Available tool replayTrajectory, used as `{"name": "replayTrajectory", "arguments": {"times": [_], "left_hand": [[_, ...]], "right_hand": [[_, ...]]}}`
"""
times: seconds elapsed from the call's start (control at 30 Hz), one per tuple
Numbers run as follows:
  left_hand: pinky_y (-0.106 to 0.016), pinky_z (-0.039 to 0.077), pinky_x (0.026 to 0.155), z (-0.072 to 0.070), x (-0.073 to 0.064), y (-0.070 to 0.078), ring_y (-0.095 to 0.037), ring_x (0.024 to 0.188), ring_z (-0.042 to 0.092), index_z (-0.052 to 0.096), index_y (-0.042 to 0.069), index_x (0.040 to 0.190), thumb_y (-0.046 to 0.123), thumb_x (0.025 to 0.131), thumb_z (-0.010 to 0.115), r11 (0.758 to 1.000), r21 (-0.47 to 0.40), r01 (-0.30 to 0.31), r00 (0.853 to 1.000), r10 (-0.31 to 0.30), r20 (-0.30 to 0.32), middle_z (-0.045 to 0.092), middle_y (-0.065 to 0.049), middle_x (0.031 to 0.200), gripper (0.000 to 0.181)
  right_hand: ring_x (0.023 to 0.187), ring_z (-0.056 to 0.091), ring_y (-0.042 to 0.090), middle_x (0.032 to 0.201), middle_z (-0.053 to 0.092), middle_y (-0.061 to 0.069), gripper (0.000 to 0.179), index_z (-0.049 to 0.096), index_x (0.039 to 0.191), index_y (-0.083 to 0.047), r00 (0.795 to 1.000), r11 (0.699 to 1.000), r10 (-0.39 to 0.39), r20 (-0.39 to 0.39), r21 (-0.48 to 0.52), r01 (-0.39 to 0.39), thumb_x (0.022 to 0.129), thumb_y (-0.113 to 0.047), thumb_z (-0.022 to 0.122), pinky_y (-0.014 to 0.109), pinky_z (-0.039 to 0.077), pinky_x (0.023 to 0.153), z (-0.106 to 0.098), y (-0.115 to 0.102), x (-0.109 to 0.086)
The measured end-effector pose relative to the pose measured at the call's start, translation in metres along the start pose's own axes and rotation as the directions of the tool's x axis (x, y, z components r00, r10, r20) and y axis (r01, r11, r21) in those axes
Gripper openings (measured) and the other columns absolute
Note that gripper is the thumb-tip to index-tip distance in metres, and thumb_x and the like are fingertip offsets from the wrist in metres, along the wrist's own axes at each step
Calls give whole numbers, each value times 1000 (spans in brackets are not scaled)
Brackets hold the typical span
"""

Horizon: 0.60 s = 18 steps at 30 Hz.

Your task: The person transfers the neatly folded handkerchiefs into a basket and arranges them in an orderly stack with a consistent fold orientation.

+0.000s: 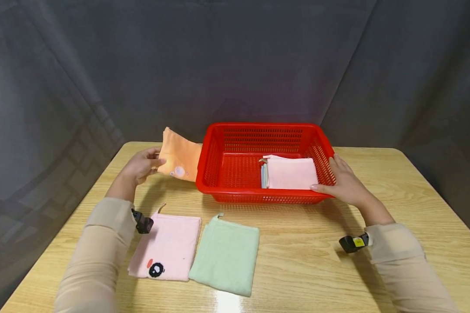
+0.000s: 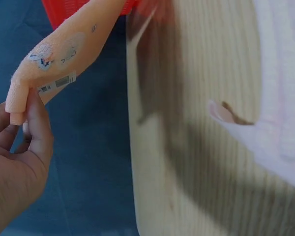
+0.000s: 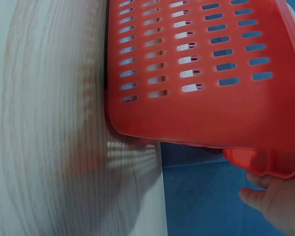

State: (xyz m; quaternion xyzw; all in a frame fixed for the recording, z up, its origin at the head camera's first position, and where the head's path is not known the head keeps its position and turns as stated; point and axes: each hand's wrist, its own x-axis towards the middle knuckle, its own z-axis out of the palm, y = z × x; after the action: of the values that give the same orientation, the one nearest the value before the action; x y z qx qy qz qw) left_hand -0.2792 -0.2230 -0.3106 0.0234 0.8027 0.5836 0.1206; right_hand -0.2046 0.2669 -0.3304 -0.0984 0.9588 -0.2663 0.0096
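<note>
- Here's the left hand (image 1: 142,165), thumb and fingers pinching the left end of the orange cloth (image 1: 180,154), clamped beside its barcode label (image 2: 57,83).
- For clean handling, I'd say that pinch wants every layer caught together; a loose one could flop open.
- Light pressure should do, since the towelling looks soft and likely to crease if squeezed.
- Over on the other side, the right hand (image 1: 344,182) grips the near right corner of the red basket (image 1: 254,191), thumb on the rim: a sensible brace, as the light plastic might slide if bumped.
- Now the position: the orange cloth stretches rightward from the left fingertips, its far end hidden behind the basket's left wall; whether it touches there, I can't tell.
- Nearer the person, the pink cloth (image 1: 172,243) lies on the table (image 1: 297,243) below the left hand, with the green cloth (image 1: 227,256) just to its right.
</note>
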Motion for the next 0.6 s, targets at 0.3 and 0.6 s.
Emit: {"name": "replayTrajectory", "arguments": {"times": [0.3,0.6], "left_hand": [[-18,42,69,1,-8,14,-5,74,49,27,-1,132,5,88,48,996,-87,-32,999,29,-33,40,-4,95,50],[-21,40,70,0,-18,26,-8,74,45,40,5,124,5,86,50,977,-168,-130,990,118,-82,40,-2,91,40]], "right_hand": [[126,-8,36,140,-7,24,104,0,134,8,1000,1000,2,8,2,-2,72,-48,62,63,12,90,1,1,0],[126,-8,37,140,-8,24,104,0,134,8,1000,1000,-3,9,-9,3,72,-49,61,62,11,90,0,1,0]]}}
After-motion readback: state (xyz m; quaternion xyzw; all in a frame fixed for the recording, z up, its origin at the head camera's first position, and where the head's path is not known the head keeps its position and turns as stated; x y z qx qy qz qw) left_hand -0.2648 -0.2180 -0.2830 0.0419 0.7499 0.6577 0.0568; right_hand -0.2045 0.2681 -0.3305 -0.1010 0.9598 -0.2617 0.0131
